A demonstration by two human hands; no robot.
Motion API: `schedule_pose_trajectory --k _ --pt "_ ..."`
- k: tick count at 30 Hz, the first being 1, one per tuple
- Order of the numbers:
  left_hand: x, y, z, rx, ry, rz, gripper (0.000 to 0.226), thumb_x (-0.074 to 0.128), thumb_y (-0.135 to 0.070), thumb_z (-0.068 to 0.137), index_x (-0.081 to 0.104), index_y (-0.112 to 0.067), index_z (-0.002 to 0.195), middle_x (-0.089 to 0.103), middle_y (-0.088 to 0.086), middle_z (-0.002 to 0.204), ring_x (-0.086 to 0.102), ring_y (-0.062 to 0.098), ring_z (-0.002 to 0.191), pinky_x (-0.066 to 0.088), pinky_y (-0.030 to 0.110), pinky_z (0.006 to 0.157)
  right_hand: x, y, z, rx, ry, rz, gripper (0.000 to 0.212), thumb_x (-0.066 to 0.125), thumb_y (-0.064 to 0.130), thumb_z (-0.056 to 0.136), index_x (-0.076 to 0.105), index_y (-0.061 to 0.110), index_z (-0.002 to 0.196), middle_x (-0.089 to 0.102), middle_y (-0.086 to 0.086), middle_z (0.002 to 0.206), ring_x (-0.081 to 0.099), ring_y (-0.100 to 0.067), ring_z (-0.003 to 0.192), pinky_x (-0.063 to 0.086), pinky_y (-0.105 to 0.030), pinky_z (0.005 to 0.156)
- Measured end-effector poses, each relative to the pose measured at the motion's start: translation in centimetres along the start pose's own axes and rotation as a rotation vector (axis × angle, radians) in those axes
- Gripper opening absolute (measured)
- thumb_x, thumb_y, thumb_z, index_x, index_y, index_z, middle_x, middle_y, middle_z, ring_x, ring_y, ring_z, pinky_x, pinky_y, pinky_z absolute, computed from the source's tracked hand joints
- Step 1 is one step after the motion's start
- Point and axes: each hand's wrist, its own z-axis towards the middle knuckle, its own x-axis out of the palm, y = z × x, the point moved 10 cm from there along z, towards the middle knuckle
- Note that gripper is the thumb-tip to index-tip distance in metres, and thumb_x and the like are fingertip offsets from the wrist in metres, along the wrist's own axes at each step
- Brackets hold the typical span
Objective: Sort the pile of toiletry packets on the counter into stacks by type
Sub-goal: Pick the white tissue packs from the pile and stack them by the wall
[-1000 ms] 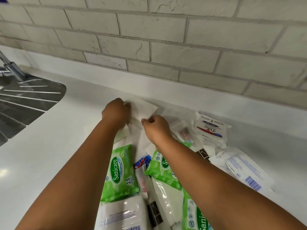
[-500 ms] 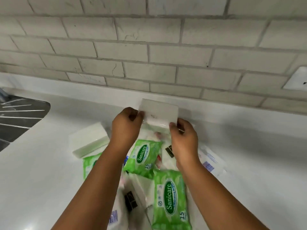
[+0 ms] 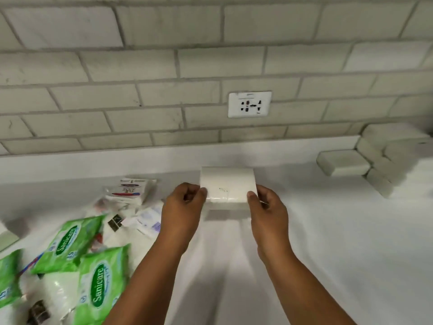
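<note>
Both hands hold one white tissue packet (image 3: 227, 185) above the white counter (image 3: 328, 242). My left hand (image 3: 182, 207) pinches its left end and my right hand (image 3: 267, 207) pinches its right end. The mixed pile lies at the lower left: green Sanicare wipe packets (image 3: 103, 285), a white Dove packet (image 3: 131, 190), small white sachets with blue print (image 3: 147, 221) and clear white packets with dark labels (image 3: 56, 294). At the far right, against the wall, stands a stack of matching white tissue packets (image 3: 379, 160), one of them (image 3: 343, 163) lying in front.
A tiled wall with a white power socket (image 3: 249, 104) rises behind the counter. A low white upstand (image 3: 117, 163) runs along the back edge. Part of a white packet (image 3: 7, 235) shows at the left edge.
The view has swung right, from the sink side toward the socket. Both hands lifted the white packet out of the pile and carried it rightward, away from the green packets.
</note>
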Motion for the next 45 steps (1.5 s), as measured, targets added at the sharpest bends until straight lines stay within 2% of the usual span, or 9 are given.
schedule_pose_trajectory --k 3,8,17,21,25,33,37,41,45 --pt "6.8 -0.6 -1.5 -0.049 0.064 -0.073 0.007 0.065 -0.025 0.089 0.066 -0.02 0.085 0.065 -0.011 0.08 0.066 0.011 0.076 0.058 0.045 0.083 -6.5 -0.3 2.1 0.012 -0.03 -0.002 0.018 0.058 0.024 0.094 0.059 0.041 0.09 0.065 0.018 0.096 0.062 -0.003 0.088 0.048 -0.019 0.075" --pt "18.1 -1.0 -4.0 -0.173 0.181 -0.246 0.006 0.067 -0.02 0.088 0.066 -0.014 0.09 0.065 0.017 0.104 0.066 0.031 0.095 0.058 0.039 0.085 -17.2 -1.6 6.2 0.023 -0.109 -0.019 0.018 0.059 0.025 0.093 0.063 0.028 0.11 0.066 0.012 0.104 0.062 -0.005 0.095 0.048 -0.018 0.079" --pt "32.6 -1.6 -4.4 -0.308 0.284 -0.392 0.02 0.069 -0.019 0.087 0.061 -0.013 0.104 0.061 0.006 0.092 0.06 0.025 0.086 0.056 0.033 0.083 -28.1 -2.0 13.3 -0.079 -0.172 -0.197 0.026 0.056 0.029 0.094 0.059 0.026 0.12 0.064 0.013 0.111 0.06 -0.005 0.104 0.047 -0.016 0.084" --pt "37.0 -1.9 -2.1 -0.326 0.271 -0.393 0.022 0.067 -0.02 0.089 0.058 -0.011 0.106 0.066 0.008 0.105 0.066 0.024 0.087 0.056 0.035 0.085 -29.4 -2.8 16.7 -0.113 -0.183 -0.226 0.035 0.057 0.026 0.095 0.053 0.025 0.129 0.059 0.011 0.12 0.057 -0.005 0.11 0.042 -0.004 0.084" --pt "40.3 -2.6 1.0 -0.313 0.252 -0.364 0.018 0.064 -0.018 0.091 0.057 -0.011 0.105 0.065 0.009 0.108 0.065 0.023 0.091 0.057 0.035 0.083 -28.9 -3.2 19.6 -0.236 -0.211 -0.4 0.05 0.06 0.024 0.092 0.046 0.013 0.139 0.051 -0.003 0.136 0.051 -0.02 0.125 0.043 -0.032 0.106" --pt "44.5 -2.3 4.9 -0.301 0.225 -0.332 0.015 0.068 -0.021 0.088 0.057 -0.015 0.097 0.067 0.014 0.104 0.066 0.026 0.089 0.058 0.038 0.085 -26.0 -4.1 22.2 -0.375 -0.215 -0.661 0.063 0.05 0.036 0.091 0.04 0.001 0.142 0.032 -0.021 0.152 0.024 -0.032 0.145 0.027 -0.041 0.115" --pt "45.5 -2.3 5.8 -0.277 0.239 -0.283 0.022 0.071 -0.031 0.085 0.059 -0.018 0.098 0.069 0.013 0.101 0.071 0.028 0.089 0.058 0.038 0.086 -25.4 -5.3 22.7 -0.338 -0.128 -0.678 0.066 0.054 0.033 0.095 0.028 0.006 0.149 0.018 -0.01 0.159 0.004 -0.016 0.148 0.01 -0.027 0.118" --pt "45.9 -2.2 5.9 -0.264 0.251 -0.257 0.019 0.07 -0.03 0.086 0.06 -0.017 0.096 0.069 0.01 0.099 0.068 0.022 0.087 0.057 0.034 0.085 -25.4 -5.7 22.8 -0.308 -0.103 -0.646 0.067 0.054 0.034 0.096 0.026 0.007 0.15 0.018 -0.007 0.16 0.007 -0.015 0.149 0.011 -0.023 0.117" --pt "45.9 -2.1 5.9 -0.266 0.241 -0.238 0.019 0.07 -0.03 0.086 0.06 -0.016 0.095 0.069 0.008 0.098 0.065 0.019 0.084 0.056 0.036 0.088 -25.5 -6.4 22.9 -0.25 -0.095 -0.606 0.067 0.054 0.032 0.095 0.024 0.007 0.15 0.021 -0.006 0.159 0.011 -0.014 0.148 0.001 -0.003 0.107"
